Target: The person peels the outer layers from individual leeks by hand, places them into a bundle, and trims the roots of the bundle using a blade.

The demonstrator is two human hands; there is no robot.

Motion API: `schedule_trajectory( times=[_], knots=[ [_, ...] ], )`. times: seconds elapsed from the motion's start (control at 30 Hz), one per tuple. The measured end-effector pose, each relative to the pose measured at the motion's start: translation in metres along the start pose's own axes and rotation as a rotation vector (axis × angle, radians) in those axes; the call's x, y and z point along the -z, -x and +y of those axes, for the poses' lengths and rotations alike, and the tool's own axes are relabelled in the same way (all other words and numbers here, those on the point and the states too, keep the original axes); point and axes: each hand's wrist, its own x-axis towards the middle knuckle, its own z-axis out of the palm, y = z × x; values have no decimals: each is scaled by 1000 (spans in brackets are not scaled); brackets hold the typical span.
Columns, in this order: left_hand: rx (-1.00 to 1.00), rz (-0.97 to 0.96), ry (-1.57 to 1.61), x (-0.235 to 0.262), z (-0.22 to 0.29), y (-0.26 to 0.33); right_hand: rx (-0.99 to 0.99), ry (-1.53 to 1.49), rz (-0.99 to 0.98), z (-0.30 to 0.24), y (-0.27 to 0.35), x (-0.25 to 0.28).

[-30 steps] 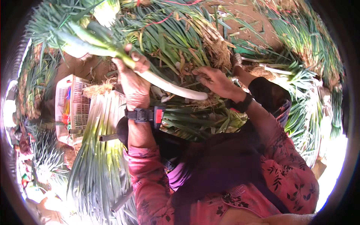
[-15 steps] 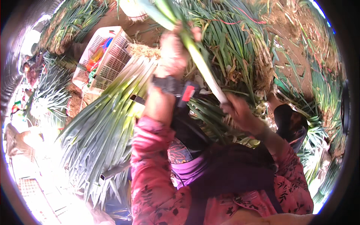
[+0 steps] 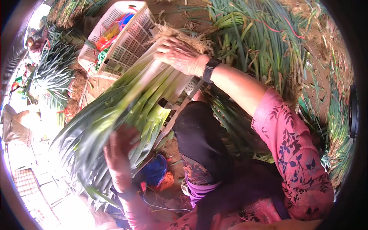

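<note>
Far left — a pale bundle of cut greens [image 3: 48, 74] lies on the ground beyond the work area, washed out by glare; detail there cannot be read.

Left hand [image 3: 119, 159]: near and low in the view, forearm entering from the lower edge. Palm pressed against the leafy green end of the leek bundle [image 3: 126, 111], fingers spread and flat on the leaves. Grip reads as an open, supporting hold, not a closed fist; motion blur leaves the thumb's position unclear.

Leek bundle: long axis runs diagonally, from dark green leaf tips at near left up to white shanks and a tuft of roots at far right. It lies between the two hands, so each hand takes one end — left on the leaves, right on the root end. The bundle appears to rest on a light slatted surface [image 3: 178, 109] beneath it, though most of that is covered.

White plastic crate [image 3: 126, 36]: just beyond the bundle at far left centre, tilted, holding coloured ties or bands in red, blue and green.

Right hand [image 3: 180, 55]: far, arm stretched out from the pink floral sleeve [image 3: 293, 153], dark watch [image 3: 208, 70] on the wrist. Fingers curled down over the white shanks beside the roots, grip closed on the bundle's top.

Right side: heaps of loose leeks [image 3: 264, 50] on bare soil, well apart from both hands.
</note>
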Motion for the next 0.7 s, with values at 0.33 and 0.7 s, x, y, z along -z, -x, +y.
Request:
schedule_trajectory(
  times=[0.33,0.7],
  knots=[
    [-722,11,-1456,-29,37,-60,-122,19,-334,27,35,-47],
    [-568,-458,-1648,6,23,-130,-151,-16,-258,52,33,-43]
  ],
)
